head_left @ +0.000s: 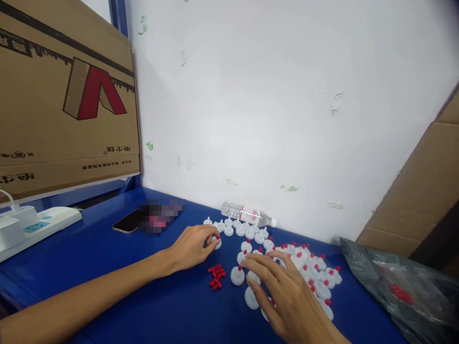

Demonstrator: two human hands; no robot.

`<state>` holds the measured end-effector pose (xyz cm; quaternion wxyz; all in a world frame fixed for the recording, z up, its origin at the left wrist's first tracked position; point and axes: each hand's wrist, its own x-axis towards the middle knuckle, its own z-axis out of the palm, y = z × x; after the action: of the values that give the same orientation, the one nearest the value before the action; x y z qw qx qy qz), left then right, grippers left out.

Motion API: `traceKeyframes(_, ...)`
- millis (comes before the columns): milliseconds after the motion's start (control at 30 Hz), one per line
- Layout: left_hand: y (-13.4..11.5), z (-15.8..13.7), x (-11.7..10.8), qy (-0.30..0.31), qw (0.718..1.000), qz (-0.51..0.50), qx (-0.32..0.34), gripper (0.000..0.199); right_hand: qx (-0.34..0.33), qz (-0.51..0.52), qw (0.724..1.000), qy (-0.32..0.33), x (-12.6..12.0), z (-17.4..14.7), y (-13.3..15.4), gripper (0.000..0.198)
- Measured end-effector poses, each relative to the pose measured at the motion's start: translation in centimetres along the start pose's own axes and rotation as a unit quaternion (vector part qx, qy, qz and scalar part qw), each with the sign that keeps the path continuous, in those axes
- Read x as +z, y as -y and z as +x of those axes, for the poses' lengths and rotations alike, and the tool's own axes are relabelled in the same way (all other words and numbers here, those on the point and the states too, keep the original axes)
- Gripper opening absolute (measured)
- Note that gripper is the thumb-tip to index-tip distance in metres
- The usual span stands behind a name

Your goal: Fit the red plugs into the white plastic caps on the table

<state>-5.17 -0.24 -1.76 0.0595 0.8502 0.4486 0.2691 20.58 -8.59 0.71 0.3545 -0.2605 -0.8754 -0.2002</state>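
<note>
My left hand (193, 243) is pinched at a white spout cap (217, 245), with a small red tip cover (218, 237) at its fingertips. Fingers apart and curved, my right hand (283, 291) is over a group of white spout caps topped with red tip covers; some caps are hidden beneath it. Whether it touches any of them I cannot tell. Several loose red tip covers (216, 277) lie in a small pile between the hands. Behind my left hand stand several white spout caps (240, 230) with bare spouts. More red-tipped caps (322, 289) spread to the right.
A clear plastic bottle (247, 213) lies against the wall. On the blue table (154, 306) are a phone (126, 221) and a white power strip (53, 224) at left. A grey plastic bag (401, 282) with something red inside lies at right, near cardboard (405, 200). A large box (68, 95) stands left.
</note>
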Motion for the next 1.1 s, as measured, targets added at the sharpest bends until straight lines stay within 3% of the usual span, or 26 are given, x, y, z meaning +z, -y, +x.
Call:
traceKeyframes(200, -0.1, 0.1, -0.4, -0.017, 1.0, 0.002, -0.019, 0.024, -0.006, 0.001, 1.0, 0.005, 0.0, 0.1, 0.0, 0.033)
traceKeyframes(333, 0.9, 0.5, -1.2, -0.047, 0.995, 0.058, -0.061, 0.027, -0.004, 0.001, 1.0, 0.009, -0.1, 0.2, 0.0, 0.031)
traceKeyframes(467, 2.0, 0.8, -1.3, -0.039, 0.991, 0.093, -0.089, 0.025, -0.005, 0.004, 1.0, 0.009, -0.2, 0.2, 0.1, 0.033)
traceKeyframes(667, 2.6, 0.9, -1.0, -0.029, 0.99, 0.104, -0.09, 0.015, -0.01, 0.009, 1.0, 0.013, 0.1, 0.2, 0.2, 0.033)
traceKeyframes(833, 1.8, 0.9, -1.7, -0.079, 0.988, 0.098, -0.09, 0.018, 0.01, 0.006, 1.0, 0.013, 0.3, 0.1, 0.1, 0.031)
traceKeyframes(933, 0.4, 0.2, -1.6, -0.123, 0.992, 0.022, -0.014, 0.021, 0.036, -0.015, 0.999, -0.016, 0.3, 0.1, 0.1, 0.028)
traceKeyframes(1100, -2.4, -2.0, -0.2, -0.101, 0.961, -0.126, 0.226, 0.015, 0.063, -0.044, 0.997, -0.013, 0.6, -0.3, 0.3, 0.037)
